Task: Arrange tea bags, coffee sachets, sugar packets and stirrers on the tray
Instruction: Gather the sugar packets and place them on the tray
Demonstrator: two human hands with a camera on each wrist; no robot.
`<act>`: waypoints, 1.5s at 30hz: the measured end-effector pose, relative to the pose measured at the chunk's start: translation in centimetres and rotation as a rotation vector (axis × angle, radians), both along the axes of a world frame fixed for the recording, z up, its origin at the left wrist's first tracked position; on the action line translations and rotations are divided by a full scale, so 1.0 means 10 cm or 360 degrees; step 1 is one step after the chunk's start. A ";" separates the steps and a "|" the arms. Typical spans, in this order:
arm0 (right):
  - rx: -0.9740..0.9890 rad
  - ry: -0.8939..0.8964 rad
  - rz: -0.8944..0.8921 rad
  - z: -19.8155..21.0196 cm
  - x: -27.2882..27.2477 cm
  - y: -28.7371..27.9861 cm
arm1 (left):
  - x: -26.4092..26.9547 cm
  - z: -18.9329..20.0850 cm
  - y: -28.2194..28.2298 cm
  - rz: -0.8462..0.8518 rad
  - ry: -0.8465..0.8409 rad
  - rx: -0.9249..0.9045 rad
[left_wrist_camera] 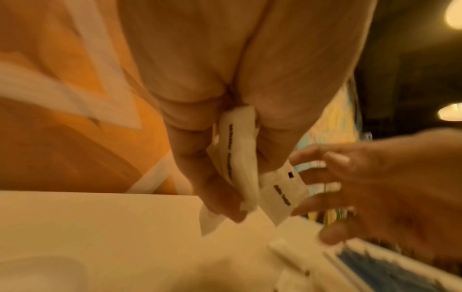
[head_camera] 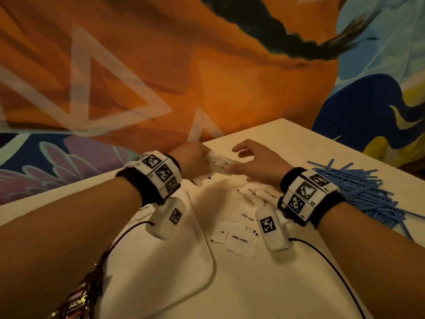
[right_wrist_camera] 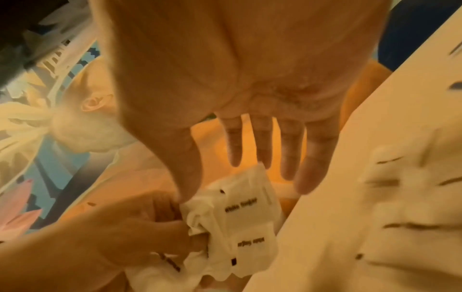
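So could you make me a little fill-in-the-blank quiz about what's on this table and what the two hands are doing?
1. The left hand grips a bunch of white ____ packets.
2. The right hand has its fingers ____, and its thumb touches the bunch.
3. The pile of stirrers at the right of the table is coloured ____.
4. Loose packets under the wrists carry the words "White ____".

Missing words: sugar; spread; blue; Sugar

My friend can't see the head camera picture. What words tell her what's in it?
A left hand grips a bunch of white sugar packets while the open right hand reaches toward them. More packets lie below, beside a pile of blue stirrers.
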State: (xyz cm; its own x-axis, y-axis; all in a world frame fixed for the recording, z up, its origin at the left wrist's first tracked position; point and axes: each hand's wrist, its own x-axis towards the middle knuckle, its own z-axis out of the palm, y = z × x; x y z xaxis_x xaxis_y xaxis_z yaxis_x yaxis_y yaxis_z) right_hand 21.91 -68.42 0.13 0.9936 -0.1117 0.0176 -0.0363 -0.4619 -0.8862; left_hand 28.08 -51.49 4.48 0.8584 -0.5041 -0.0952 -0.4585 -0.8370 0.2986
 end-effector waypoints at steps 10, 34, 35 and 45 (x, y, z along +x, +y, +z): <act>0.0262 -0.0376 0.0474 0.36 0.07 1.18 | -0.51 0.31 1.19 0.0099 0.0597 -0.1167; 0.0961 -0.0531 0.0631 0.41 0.22 2.36 | -0.58 0.06 2.54 0.0825 0.0234 -0.2430; 0.1007 -0.0530 0.0644 0.42 0.20 2.38 | -0.59 0.04 2.49 0.0837 0.0267 -0.2434; 0.0435 -0.0813 0.0187 0.09 0.27 2.60 | -0.67 -0.11 2.11 0.0691 0.0837 -0.2889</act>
State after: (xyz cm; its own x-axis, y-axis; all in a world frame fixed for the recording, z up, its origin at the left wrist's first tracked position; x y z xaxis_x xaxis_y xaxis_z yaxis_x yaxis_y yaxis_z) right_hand 24.58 -42.44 1.07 0.8728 -0.0690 0.4832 0.4641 -0.1892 -0.8653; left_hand 21.35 -30.36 3.35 0.9964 -0.0771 -0.0352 0.0728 0.5655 0.8215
